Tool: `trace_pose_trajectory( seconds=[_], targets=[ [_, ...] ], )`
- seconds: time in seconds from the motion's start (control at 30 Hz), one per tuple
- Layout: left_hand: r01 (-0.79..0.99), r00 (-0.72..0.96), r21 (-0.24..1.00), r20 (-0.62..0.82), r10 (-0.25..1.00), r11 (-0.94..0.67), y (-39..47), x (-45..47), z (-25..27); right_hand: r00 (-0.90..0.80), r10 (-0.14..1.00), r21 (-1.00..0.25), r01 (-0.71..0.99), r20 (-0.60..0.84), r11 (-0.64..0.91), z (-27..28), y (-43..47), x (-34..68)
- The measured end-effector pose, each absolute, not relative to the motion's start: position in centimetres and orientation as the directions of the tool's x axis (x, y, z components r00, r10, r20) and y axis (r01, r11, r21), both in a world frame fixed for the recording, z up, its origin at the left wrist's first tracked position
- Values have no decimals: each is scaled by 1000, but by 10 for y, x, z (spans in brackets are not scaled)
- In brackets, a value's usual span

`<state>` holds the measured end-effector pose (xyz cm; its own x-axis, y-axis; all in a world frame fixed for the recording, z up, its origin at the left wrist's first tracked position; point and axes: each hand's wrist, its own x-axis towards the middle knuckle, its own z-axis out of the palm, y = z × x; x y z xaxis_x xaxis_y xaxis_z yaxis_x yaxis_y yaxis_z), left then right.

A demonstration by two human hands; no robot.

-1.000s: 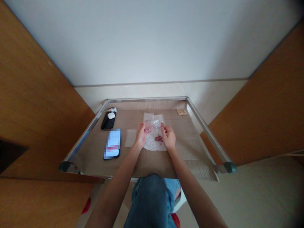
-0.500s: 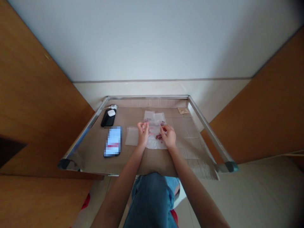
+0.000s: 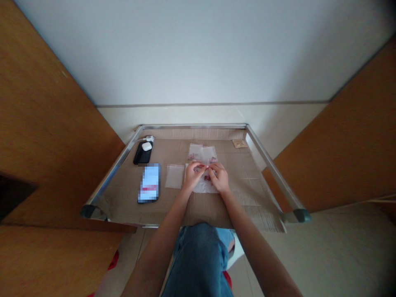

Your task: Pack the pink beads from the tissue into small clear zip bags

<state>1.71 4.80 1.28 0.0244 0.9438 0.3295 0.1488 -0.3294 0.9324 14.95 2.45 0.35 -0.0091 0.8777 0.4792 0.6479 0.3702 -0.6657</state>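
Note:
My left hand (image 3: pixel 193 177) and my right hand (image 3: pixel 219 178) meet over a crumpled whitish plastic sheet or bag (image 3: pixel 202 188). Fingertips of both are pinched together at one spot, around something tiny and pale pink that is too small to make out. Dark red and pink bead-like pieces (image 3: pixel 207 177) lie on the sheet between my hands. Just beyond, two small clear zip bags, a left one (image 3: pixel 196 149) and a right one (image 3: pixel 208 152), hold similar pieces near their lower ends. Beside my left hand lies a flat clear zip bag (image 3: pixel 175 176).
Cardboard (image 3: pixel 244 177) covers the table, which has a raised metal rail (image 3: pixel 269 163) at the sides and back. To the left are a phone (image 3: pixel 149 183), a black case (image 3: pixel 142 156) with a white earbud case (image 3: pixel 147 146), and a white charger (image 3: pixel 150 138). A brown card (image 3: pixel 239 143) lies back right.
My left hand has moved right, bringing its fingertips against those of my right hand. Before, the two hands were apart. The view has shifted slightly.

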Motion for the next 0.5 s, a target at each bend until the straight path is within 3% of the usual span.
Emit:
trace_pose_trajectory(
  seconds=[0.5],
  targets=[
    [127,19,929,348,937,-348,50,18,6,-24,884,-650,669,468,362,2,28,150]
  ],
)
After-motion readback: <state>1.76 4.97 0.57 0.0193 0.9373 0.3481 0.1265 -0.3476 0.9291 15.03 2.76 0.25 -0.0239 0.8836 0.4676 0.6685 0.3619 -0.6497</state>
